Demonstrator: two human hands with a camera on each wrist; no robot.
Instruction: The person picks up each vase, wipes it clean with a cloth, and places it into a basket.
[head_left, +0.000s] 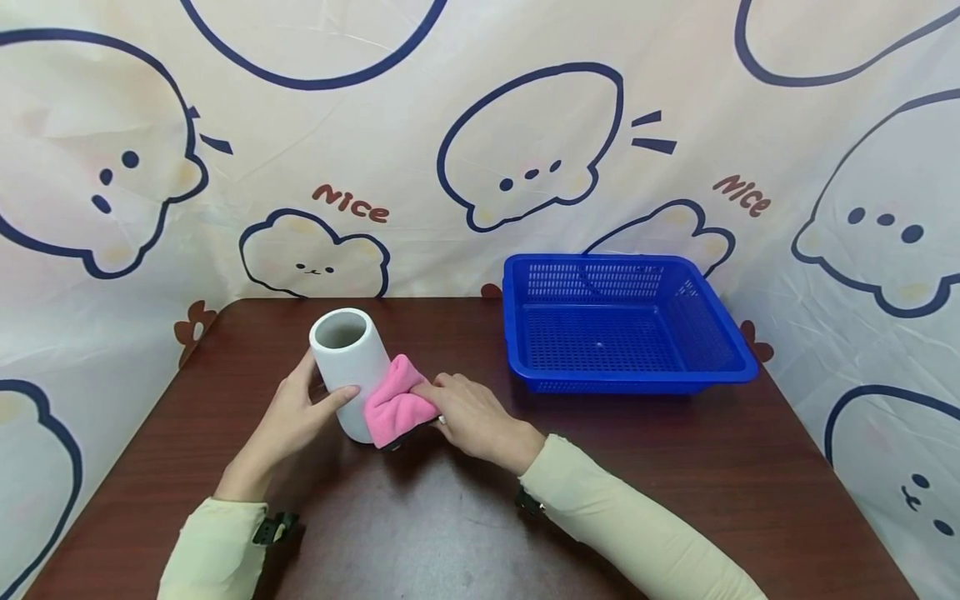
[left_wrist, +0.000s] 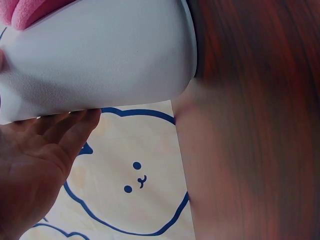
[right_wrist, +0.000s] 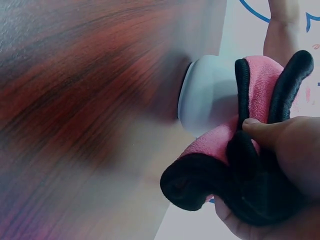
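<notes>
A white, vase-like ceramic container (head_left: 349, 358) with a round open top stands on the brown table, slightly tilted in the head view. My left hand (head_left: 294, 414) grips its left side, thumb across the front and fingers behind. In the left wrist view, the fingers (left_wrist: 75, 131) lie against the wall of the container (left_wrist: 110, 60). My right hand (head_left: 480, 421) pinches a folded pink cloth (head_left: 397, 404) with black edging and holds it against the container's right side. The right wrist view shows the thumb (right_wrist: 265, 132) on the bunched cloth (right_wrist: 215, 142).
A blue perforated plastic basket (head_left: 637, 379) stands at the back right of the table (head_left: 465, 533). Behind and beside the table hangs a pale curtain (head_left: 420, 150) with cartoon drawings. Dark straps with small devices sit at both wrists.
</notes>
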